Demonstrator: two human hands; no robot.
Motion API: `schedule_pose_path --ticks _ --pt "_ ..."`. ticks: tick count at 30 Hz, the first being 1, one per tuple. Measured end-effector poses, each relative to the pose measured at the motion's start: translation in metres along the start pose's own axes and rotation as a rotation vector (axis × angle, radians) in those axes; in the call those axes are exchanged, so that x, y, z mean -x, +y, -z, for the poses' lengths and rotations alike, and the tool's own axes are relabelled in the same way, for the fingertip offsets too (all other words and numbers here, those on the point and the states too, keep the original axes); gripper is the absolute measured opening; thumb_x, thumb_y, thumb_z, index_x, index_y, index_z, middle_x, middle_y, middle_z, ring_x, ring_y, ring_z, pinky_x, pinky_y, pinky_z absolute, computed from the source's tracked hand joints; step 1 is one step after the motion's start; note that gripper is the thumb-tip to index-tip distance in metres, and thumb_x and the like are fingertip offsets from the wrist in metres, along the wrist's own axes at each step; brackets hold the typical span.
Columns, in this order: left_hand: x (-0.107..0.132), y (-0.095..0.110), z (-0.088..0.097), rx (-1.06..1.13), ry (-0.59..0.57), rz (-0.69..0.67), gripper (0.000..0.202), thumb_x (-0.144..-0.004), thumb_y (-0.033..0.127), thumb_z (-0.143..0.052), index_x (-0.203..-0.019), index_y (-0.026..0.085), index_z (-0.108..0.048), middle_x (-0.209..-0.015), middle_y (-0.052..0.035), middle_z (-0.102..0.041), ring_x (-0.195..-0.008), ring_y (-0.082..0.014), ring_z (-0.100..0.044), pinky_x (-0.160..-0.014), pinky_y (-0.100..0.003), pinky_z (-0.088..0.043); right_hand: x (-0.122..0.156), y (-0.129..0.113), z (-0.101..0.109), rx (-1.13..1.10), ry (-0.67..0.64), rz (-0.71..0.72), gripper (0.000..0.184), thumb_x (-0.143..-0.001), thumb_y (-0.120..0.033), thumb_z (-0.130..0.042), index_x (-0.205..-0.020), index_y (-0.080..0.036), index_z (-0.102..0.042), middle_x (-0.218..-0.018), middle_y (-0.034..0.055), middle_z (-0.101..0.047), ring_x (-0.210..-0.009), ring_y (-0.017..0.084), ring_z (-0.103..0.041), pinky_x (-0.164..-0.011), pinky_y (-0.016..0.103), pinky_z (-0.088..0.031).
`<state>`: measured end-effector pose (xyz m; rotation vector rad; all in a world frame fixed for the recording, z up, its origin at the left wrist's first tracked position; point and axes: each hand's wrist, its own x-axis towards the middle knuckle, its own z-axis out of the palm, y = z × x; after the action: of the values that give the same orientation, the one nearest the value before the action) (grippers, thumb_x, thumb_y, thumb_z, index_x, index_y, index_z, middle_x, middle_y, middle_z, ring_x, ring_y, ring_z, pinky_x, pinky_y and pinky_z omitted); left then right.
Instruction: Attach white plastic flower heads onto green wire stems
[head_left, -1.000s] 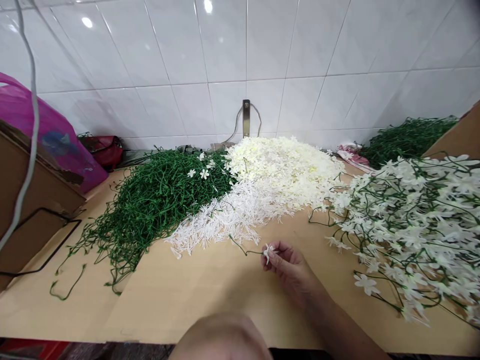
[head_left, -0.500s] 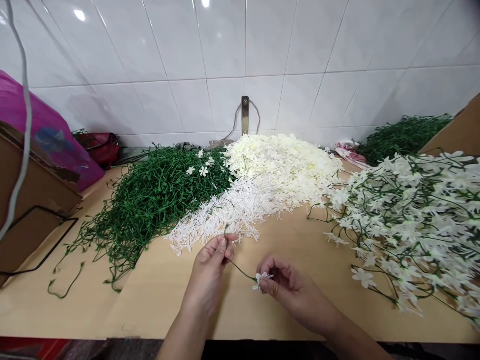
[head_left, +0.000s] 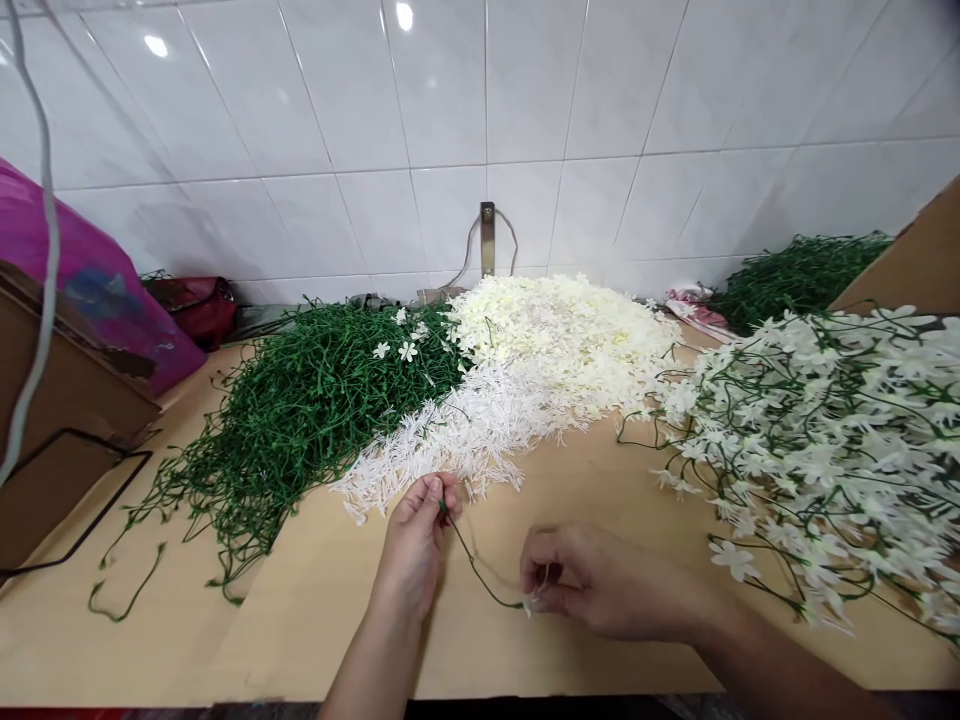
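My left hand (head_left: pixel 420 530) pinches one end of a green artificial flower stem (head_left: pixel 480 572) between thumb and fingers. The stem curves down to the right, reaching my right hand (head_left: pixel 592 578). There my right fingers are closed on a small white flower (head_left: pixel 531 604) at the stem's other end, and they hide most of it. Just beyond my left hand lies a heap of thin white flower pieces (head_left: pixel 442 425). Behind that heap, cream-white blossoms (head_left: pixel 570 320) are piled up. A large tangle of green stems (head_left: pixel 315 390) spreads to the left.
White flowers on green stems (head_left: pixel 817 440) form a big pile at right. One loose stem (head_left: pixel 127 600) lies at left on the cardboard-covered table (head_left: pixel 315 630). A cardboard box (head_left: pixel 60 400), a pink bag (head_left: pixel 90 270) and a hanging cable (head_left: pixel 46 250) stand left. A tiled wall (head_left: pixel 442 110) is behind.
My right hand has turned and dropped slightly, covering more of the white flower. The view has tilted a little. The stem's upper end, which stuck up above my left fingers, no longer shows.
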<state>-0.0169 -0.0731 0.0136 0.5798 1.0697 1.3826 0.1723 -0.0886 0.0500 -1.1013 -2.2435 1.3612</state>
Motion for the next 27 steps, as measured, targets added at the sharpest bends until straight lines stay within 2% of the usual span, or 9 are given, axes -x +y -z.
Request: schedule_pose_path --ticks 2,4,8,10,12,15,19,24,27 --pt "-0.004 -0.003 0.000 -0.060 -0.003 -0.006 0.030 -0.059 0.039 -0.071 -0.071 0.013 -0.059 -0.052 0.0034 -0.046 -0.052 -0.0071 -0.040 -0.054 -0.021 -0.032 -0.003 -0.002 0.008 0.130 -0.001 0.024 0.017 -0.069 -0.009 -0.051 -0.077 -0.019 -0.062 -0.073 0.0028 -0.062 -0.061 0.013 -0.054 -0.054 0.023 -0.039" --pt "-0.006 -0.008 -0.002 -0.162 -0.003 -0.046 0.030 -0.062 0.041 -0.068 -0.070 0.013 -0.059 -0.050 0.0043 -0.044 -0.050 -0.0065 -0.037 -0.051 -0.020 -0.030 -0.013 -0.005 0.015 0.196 0.099 0.034 0.018 -0.070 -0.009 -0.050 -0.079 -0.020 -0.062 -0.071 0.0025 -0.063 -0.061 0.014 -0.055 -0.054 0.023 -0.038" --pt "-0.007 -0.014 -0.006 -0.298 0.038 -0.152 0.032 -0.066 0.045 -0.063 -0.069 0.014 -0.059 -0.049 0.0044 -0.043 -0.048 -0.0069 -0.036 -0.050 -0.020 -0.030 -0.051 -0.003 0.030 0.332 0.422 -0.019 0.013 -0.075 -0.015 -0.047 -0.066 -0.019 -0.057 -0.067 0.0028 -0.061 -0.062 0.014 -0.052 -0.058 0.026 -0.036" --pt "-0.007 -0.014 -0.007 -0.315 0.072 -0.158 0.034 -0.066 0.047 -0.061 -0.069 0.014 -0.059 -0.050 0.0044 -0.042 -0.048 -0.0066 -0.036 -0.048 -0.020 -0.029 -0.075 0.006 0.038 0.380 0.621 -0.107 0.009 -0.076 -0.025 -0.051 -0.071 -0.018 -0.055 -0.070 0.0041 -0.060 -0.064 0.016 -0.052 -0.061 0.027 -0.035" --pt "-0.008 -0.014 -0.006 -0.306 0.095 -0.139 0.037 -0.066 0.050 -0.061 -0.069 0.013 -0.058 -0.050 0.0051 -0.040 -0.046 -0.0059 -0.034 -0.045 -0.019 -0.027 -0.096 0.016 0.044 0.352 0.694 -0.217 0.013 -0.073 -0.031 -0.056 -0.072 -0.018 -0.053 -0.071 0.0053 -0.059 -0.065 0.017 -0.052 -0.060 0.028 -0.034" --pt "-0.010 -0.016 -0.001 -0.300 0.079 -0.112 0.040 -0.065 0.053 -0.060 -0.073 0.013 -0.058 -0.049 0.0061 -0.039 -0.043 -0.0050 -0.033 -0.042 -0.018 -0.026 -0.115 0.030 0.049 0.295 0.734 -0.254 0.011 -0.070 -0.022 -0.059 -0.065 -0.018 -0.050 -0.065 0.0044 -0.055 -0.064 0.017 -0.050 -0.060 0.028 -0.032" --pt "-0.012 -0.019 0.004 -0.335 0.059 -0.107 0.044 -0.062 0.055 -0.060 -0.076 0.013 -0.059 -0.050 0.0057 -0.040 -0.043 -0.0046 -0.034 -0.042 -0.018 -0.027 -0.116 0.041 0.052 0.132 0.749 -0.222 0.015 -0.067 -0.013 -0.056 -0.057 -0.019 -0.047 -0.057 -0.0002 -0.050 -0.057 0.014 -0.046 -0.057 0.026 -0.032" --pt "-0.011 -0.016 -0.001 -0.362 0.057 -0.085 0.048 -0.056 0.058 -0.062 -0.072 0.014 -0.059 -0.047 0.0063 -0.038 -0.042 -0.0047 -0.033 -0.041 -0.018 -0.025 -0.098 0.042 0.066 -0.236 0.745 -0.167 0.009 -0.068 -0.020 -0.056 -0.063 -0.019 -0.049 -0.056 -0.0027 -0.050 -0.053 0.011 -0.048 -0.053 0.023 -0.039" --pt "-0.011 -0.014 -0.003 -0.392 0.064 -0.091 0.049 -0.055 0.060 -0.061 -0.071 0.014 -0.058 -0.048 0.0062 -0.038 -0.042 -0.0051 -0.032 -0.042 -0.019 -0.025 -0.089 0.039 0.072 -0.479 0.756 -0.145 0.015 -0.064 -0.027 -0.061 -0.066 -0.018 -0.050 -0.062 -0.0019 -0.053 -0.052 0.009 -0.049 -0.051 0.022 -0.042"
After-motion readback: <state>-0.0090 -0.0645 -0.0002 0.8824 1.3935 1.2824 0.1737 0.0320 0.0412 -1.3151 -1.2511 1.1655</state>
